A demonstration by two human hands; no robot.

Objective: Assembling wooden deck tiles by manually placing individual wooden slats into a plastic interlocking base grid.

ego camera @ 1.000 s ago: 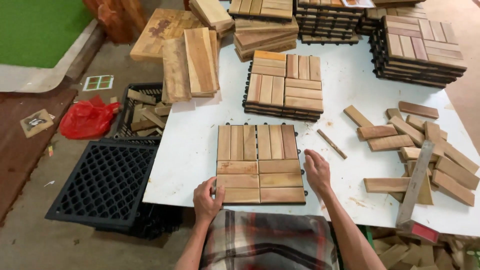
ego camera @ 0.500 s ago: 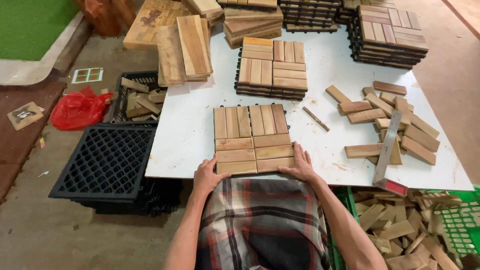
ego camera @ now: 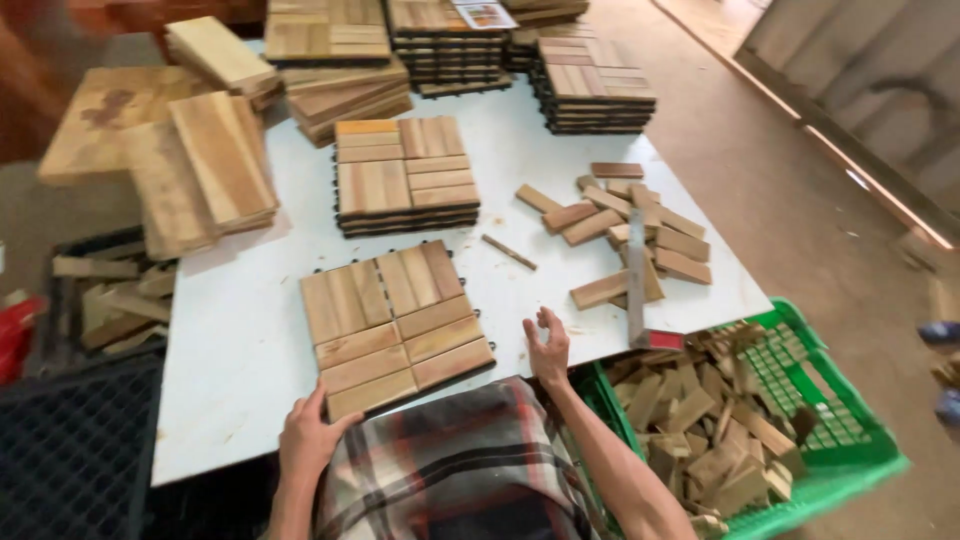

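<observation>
- The wooden tile [ego camera: 395,325] lies flat on the white table [ego camera: 230,330], near the person.
- The left hand [ego camera: 308,440] touches its near corner, fingers spread.
- The right hand [ego camera: 547,347] is lifted just right of it, fingers loosely curled, holding nothing.

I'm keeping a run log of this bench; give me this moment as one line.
left hand: on near corner of wooden deck tile | right hand: open, lifted beside tile | loose wooden slats: right on white table

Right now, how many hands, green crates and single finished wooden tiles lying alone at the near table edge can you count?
Hands: 2, the left hand and the right hand
Green crate: 1
Single wooden tile: 1
Total: 4
</observation>
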